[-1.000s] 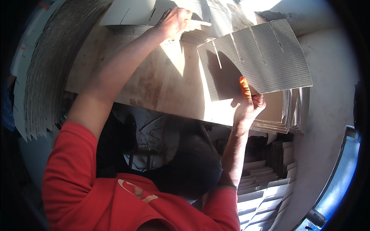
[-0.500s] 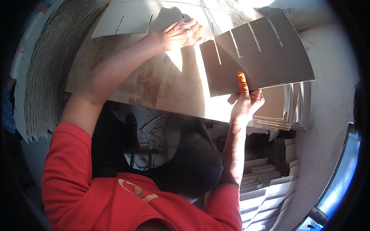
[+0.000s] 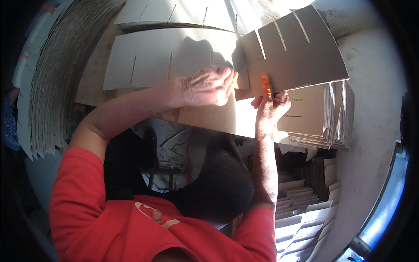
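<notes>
My left hand (image 3: 211, 86) is closed in a pinch at the right end of a pale slotted cardboard sheet (image 3: 148, 54), which lies nearly flat over the table. Something orange covers one of its fingertips. In my right hand (image 3: 273, 107), a brown slotted cardboard sheet (image 3: 297, 56) is gripped by its near edge and tilted up, slots pointing away from me. An orange cover is on that thumb, which presses on the sheet's face. The left end of the brown sheet meets the right end of the pale one; whether their slots engage I cannot tell.
A stack of pale slotted sheets (image 3: 187, 13) lies at the table's far side. Tall packed cardboard (image 3: 61, 78) stands on the left. More slotted pieces (image 3: 310, 113) are piled under my right-hand sheet, and cardboard partitions (image 3: 301, 218) stand below right. The wooden table (image 3: 205, 118) ends before my knees.
My left hand has come toward me, drawing the pale sheet away from the far stack. The brown sheet in my right hand has shifted slightly up and left.
</notes>
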### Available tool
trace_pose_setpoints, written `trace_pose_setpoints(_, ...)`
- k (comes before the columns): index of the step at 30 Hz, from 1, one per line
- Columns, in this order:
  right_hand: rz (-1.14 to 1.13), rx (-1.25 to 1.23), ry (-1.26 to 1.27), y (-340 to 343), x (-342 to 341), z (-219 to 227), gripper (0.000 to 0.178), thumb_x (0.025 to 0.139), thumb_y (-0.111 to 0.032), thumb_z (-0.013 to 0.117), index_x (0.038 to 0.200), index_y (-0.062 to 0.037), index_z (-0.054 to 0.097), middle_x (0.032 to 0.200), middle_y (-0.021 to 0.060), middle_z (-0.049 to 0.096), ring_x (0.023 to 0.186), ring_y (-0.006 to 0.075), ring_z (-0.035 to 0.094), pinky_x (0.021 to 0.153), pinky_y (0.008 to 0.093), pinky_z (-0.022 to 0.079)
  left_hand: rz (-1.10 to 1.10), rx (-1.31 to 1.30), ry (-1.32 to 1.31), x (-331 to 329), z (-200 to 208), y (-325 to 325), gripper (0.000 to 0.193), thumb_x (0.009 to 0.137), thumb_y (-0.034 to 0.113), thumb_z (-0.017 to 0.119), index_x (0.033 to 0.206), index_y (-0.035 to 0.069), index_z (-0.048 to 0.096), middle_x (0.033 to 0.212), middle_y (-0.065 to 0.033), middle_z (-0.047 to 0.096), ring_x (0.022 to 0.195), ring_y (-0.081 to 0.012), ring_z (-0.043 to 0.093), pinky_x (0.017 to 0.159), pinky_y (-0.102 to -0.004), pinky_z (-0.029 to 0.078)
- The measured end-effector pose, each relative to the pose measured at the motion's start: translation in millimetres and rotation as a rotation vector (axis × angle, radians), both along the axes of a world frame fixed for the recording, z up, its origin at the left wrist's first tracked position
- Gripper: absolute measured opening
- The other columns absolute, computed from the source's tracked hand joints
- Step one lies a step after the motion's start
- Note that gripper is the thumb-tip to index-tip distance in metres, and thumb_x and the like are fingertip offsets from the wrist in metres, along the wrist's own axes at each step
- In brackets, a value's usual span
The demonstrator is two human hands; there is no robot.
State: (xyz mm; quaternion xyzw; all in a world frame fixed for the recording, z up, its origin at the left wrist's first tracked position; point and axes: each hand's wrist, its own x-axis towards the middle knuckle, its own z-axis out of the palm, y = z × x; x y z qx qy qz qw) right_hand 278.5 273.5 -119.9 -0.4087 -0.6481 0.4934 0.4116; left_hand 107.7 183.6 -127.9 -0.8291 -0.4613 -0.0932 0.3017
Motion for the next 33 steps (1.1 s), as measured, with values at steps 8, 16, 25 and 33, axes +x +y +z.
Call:
trace_pose_setpoints(8, 0.036, 0.01, -0.046, -3.4, 14.4, 1.4, 0.013, 0.088, -0.01, 0.056, 0.08, -0.0007, 0.062, 0.045, 0.0045, 0.054, 0.039, 0.0085, 0.052, 0.041, 0.0241, 0.041, 0.073, -0.095, -0.509, -8.9, 9.5, 13.9, 0.065, 0.072, 0.048, 0.07, 0.104, -0.007, 0.061, 0.094, -0.0134, 0.063, 0.082, -0.0207, 0.058, 0.064, -0.0326, 0.052)
trace_pose_setpoints(16, 0.02, -0.138, -0.224, -8.5, -1.2, 19.8, 0.012, 0.086, -0.002, 0.055, 0.075, 0.0034, 0.055, 0.051, 0.0079, 0.057, 0.037, 0.0085, 0.05, 0.036, 0.0242, 0.039, 0.557, -0.249, -0.454, -113.6, -5.3, 90.4, 0.031, 0.076, 0.022, 0.066, 0.099, 0.001, 0.06, 0.102, -0.0118, 0.062, 0.101, -0.0294, 0.055, 0.086, -0.0414, 0.048)
trace_pose_setpoints(25, 0.031, -0.128, -0.388, -10.2, -3.7, 23.6, 0.022, 0.085, -0.025, 0.056, 0.075, -0.0064, 0.063, 0.051, 0.0028, 0.059, 0.044, 0.0085, 0.055, 0.047, 0.0252, 0.042, 0.313, -0.242, -0.408, -132.6, -5.9, 95.6, 0.018, 0.08, 0.004, 0.056, 0.098, 0.002, 0.057, 0.104, -0.0116, 0.06, 0.1, -0.028, 0.057, 0.08, -0.0367, 0.051)
trace_pose_setpoints(33, 0.055, -0.149, -0.178, -9.1, -3.5, 8.9, 0.014, 0.087, -0.004, 0.052, 0.085, 0.0074, 0.06, 0.046, 0.0068, 0.054, 0.038, 0.0098, 0.052, 0.038, 0.0234, 0.041, 0.35, -0.176, -0.546, -90.3, -11.7, 67.9, 0.013, 0.083, 0.008, 0.053, 0.092, -0.001, 0.053, 0.092, -0.011, 0.05, 0.091, -0.0229, 0.058, 0.071, -0.0349, 0.054)
